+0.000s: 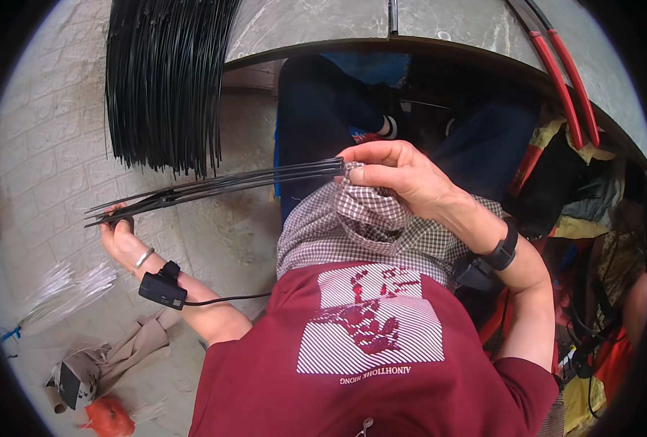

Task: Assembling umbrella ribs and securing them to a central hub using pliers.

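Note:
A slim bundle of stiff black strips (243,180) stretches between my hands, above and left of my lap. My right hand (396,171) pinches its right end between thumb and fingers, where the ends sit together. Bunched checked cloth (371,215) lies just under that hand, against its fingers. Farther left and lower, my left hand (121,237) is closed around the other end, where the strips fan apart. Some of its fingers are hidden behind the strips. A darker thick spot shows on the bundle near this hand.
A thick hank of long black strands (167,87) hangs over the grey tabletop (309,22) edge. Red-handled long cutters (567,87) lie at the far right. White strands (68,291), brown cloth (130,353) and a red bag (110,417) are on the floor at left.

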`<state>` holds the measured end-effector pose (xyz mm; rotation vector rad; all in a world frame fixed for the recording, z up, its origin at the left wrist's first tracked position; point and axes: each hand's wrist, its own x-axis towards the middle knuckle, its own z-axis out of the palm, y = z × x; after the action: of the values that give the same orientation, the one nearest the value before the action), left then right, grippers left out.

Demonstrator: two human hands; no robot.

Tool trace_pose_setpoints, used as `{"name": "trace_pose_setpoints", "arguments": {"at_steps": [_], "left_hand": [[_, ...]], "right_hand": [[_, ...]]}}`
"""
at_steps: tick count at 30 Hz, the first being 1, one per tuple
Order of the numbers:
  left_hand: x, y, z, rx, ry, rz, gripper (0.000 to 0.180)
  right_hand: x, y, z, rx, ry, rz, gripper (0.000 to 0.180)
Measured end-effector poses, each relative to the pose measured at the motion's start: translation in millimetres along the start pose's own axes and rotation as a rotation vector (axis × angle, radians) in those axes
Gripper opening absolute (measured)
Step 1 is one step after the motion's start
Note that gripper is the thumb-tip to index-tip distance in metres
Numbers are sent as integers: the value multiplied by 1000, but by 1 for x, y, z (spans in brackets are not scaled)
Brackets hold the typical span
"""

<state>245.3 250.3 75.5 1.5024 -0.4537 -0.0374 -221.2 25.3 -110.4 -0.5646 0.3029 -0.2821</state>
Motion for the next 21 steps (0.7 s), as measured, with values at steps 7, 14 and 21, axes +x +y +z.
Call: {"name": "trace_pose_setpoints", "arguments": {"at_steps": [7,14,21], "left_hand": [[-6,46,31,-1086,-335,-427,9],[-63,113,108,-1381,-622,-572,16],[-101,123,179,-1318,-657,-453,20]], "right_hand": [[-11,-17,-3,-288,14,-188,20],[-42,-36,12,-493,-1,256,34],[-72,-28,-9,-179,56,353,36]]}}
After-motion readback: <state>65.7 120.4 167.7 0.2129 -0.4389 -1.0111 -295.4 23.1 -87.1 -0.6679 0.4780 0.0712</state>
